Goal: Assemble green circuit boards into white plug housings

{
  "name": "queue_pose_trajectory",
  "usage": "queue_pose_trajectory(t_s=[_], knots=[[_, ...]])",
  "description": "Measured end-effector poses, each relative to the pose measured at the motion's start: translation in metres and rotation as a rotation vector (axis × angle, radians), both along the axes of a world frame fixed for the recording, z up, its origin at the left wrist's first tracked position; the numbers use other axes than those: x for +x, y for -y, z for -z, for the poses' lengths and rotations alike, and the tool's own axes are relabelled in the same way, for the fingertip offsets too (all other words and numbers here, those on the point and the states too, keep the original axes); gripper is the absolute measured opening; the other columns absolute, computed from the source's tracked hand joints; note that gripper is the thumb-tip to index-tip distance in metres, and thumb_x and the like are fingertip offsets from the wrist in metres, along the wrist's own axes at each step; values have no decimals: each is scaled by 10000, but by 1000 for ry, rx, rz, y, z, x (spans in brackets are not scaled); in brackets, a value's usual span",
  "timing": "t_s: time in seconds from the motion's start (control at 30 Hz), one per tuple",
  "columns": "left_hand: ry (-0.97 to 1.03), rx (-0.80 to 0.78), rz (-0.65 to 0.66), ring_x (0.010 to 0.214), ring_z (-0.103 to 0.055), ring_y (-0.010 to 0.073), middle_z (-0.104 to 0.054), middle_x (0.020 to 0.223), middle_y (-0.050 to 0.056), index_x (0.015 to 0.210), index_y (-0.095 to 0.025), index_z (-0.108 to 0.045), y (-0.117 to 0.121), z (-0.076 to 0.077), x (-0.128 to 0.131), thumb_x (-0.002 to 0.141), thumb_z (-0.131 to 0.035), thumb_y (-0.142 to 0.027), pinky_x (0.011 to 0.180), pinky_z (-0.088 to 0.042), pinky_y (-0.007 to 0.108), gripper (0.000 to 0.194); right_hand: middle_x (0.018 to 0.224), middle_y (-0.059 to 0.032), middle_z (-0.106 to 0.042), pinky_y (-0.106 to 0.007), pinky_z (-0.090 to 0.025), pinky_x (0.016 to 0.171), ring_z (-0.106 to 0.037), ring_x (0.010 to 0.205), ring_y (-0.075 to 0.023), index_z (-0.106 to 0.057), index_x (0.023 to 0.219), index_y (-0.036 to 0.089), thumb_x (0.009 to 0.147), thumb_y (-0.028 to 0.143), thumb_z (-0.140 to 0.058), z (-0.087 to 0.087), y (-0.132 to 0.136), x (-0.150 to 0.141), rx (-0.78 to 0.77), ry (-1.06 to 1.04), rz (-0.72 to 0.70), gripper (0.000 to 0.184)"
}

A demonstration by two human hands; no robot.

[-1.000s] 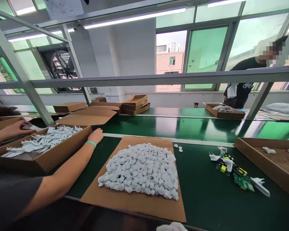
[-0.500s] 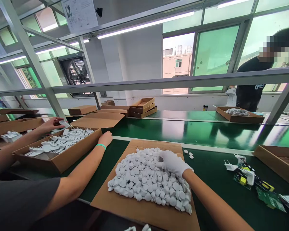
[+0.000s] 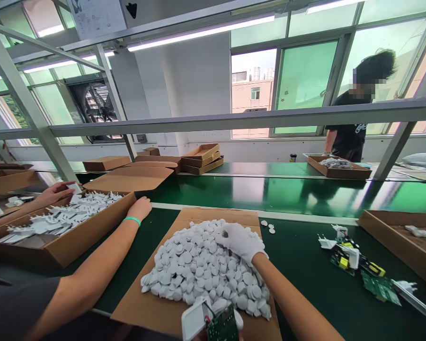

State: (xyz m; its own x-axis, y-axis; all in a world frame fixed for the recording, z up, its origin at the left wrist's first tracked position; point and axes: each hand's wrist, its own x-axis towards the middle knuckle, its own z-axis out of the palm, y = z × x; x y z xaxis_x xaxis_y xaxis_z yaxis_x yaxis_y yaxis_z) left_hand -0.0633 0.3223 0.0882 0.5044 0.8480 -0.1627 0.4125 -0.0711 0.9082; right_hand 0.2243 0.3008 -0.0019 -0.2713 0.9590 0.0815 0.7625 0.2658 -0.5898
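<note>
My right hand [image 3: 239, 241], in a white glove, rests fingers-down on the top of a heap of small white round caps [image 3: 195, 265]. The heap lies on a cardboard sheet [image 3: 145, 308]. Whether a cap sits between the fingers is hidden. At the bottom edge my left hand [image 3: 237, 321] is almost out of view. It holds a white plug housing [image 3: 195, 322] with a green circuit board [image 3: 222, 329] against it.
A co-worker's arm with a green wristband [image 3: 132, 220] rests by a cardboard box of white plug parts [image 3: 92, 227] on the left. Loose circuit boards and plug parts [image 3: 355, 265] lie right of the heap, near another box [image 3: 394, 237]. Another person [image 3: 351, 128] stands beyond the green belt [image 3: 270, 189].
My right hand came in and settled on the heap of caps. My left hand rose into view at the bottom edge with the housing and circuit board. The camera shifted slightly.
</note>
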Motion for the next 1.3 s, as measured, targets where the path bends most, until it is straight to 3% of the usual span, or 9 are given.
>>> queue_pose_trajectory(t_s=[0.1, 0.17, 0.23, 0.37, 0.5, 0.67, 0.87, 1.0, 1.3], knots=[[-84, -82, 160, 827, -701, 182, -738, 819, 88, 538, -112, -609, 8, 22, 40, 947, -405, -452, 686, -568, 341, 569, 653, -12, -577, -272, -277, 606, -453, 608, -120, -548, 639, 164, 786, 263, -579, 6, 2, -1, 40, -84, -27, 179], [41, -39, 109, 1015, -656, 224, -721, 987, 70, 894, -203, -686, 18, 47, 71, 867, -636, -442, 805, -583, 391, 246, 673, -19, -570, -281, -296, 642, -451, 646, -129, -525, 623, 159, 771, 250, -582, 15, 1, -1, 80, -162, -32, 183], [204, 18, 33, 1168, -569, 250, -646, 1170, 72, 1135, -265, -619, 31, 72, 98, 854, -660, -433, 938, -539, 440, 330, 698, -32, -578, -300, -331, 692, -466, 686, -146, -527, 621, 160, 757, 276, -585, 23, -1, 1, 124, -270, -13, 188], [462, 66, -52, 1213, -528, 261, -564, 1309, 91, 1244, -274, -567, 62, 103, 142, 882, -593, -488, 1029, -477, 473, 422, 836, -83, -646, -324, -436, 784, -563, 795, -185, -586, 766, 166, 793, 450, -488, 18, -10, 27, 183, -605, 81, 302], [687, -6, -82, 1193, -562, 320, -639, 1206, 92, 1289, -263, -548, 78, 96, 184, 672, -778, -555, 1018, -489, 462, 720, 835, -64, -661, -315, -486, 748, -591, 779, -191, -596, 741, 196, 742, 523, -544, -2, -3, 85, 240, -894, 64, 331], [860, -181, -32, 1128, -610, 295, -642, 1208, 88, 1256, -215, -545, 61, 69, 223, 467, -911, -210, 956, -521, 371, 870, 859, -57, -694, -311, -499, 865, -618, 995, -226, -669, 677, 222, 812, 489, -643, -6, 32, 134, 371, -897, -124, 300], [809, -150, 130, 1031, -659, 229, -687, 1114, 43, 1104, -229, -628, 53, 62, 231, 516, -870, -115, 833, -542, 247, 646, 1231, -35, -640, -304, -527, 924, -628, 1082, -184, -733, 954, 320, 870, 326, -635, 16, 41, 122, 602, -670, -129, 129], [766, -181, 70, 1015, -668, 242, -704, 1044, 35, 1111, -252, -627, 55, 64, 232, 500, -886, -144, 854, -555, 279, 672, 1261, -7, -639, -275, -506, 985, -602, 1142, -152, -629, 1208, 417, 855, 238, -665, 23, 40, 112, 789, -667, -64, 397], [657, -79, -8, 1175, -566, 296, -608, 1228, 46, 1174, -324, -623, 61, 93, 219, 500, -908, -254, 940, -523, 336, 735, 1312, -17, -603, -333, -548, 925, -628, 1109, -214, -714, 1047, 393, 866, 467, -616, 31, 50, 107, 538, -880, -216, 219]])
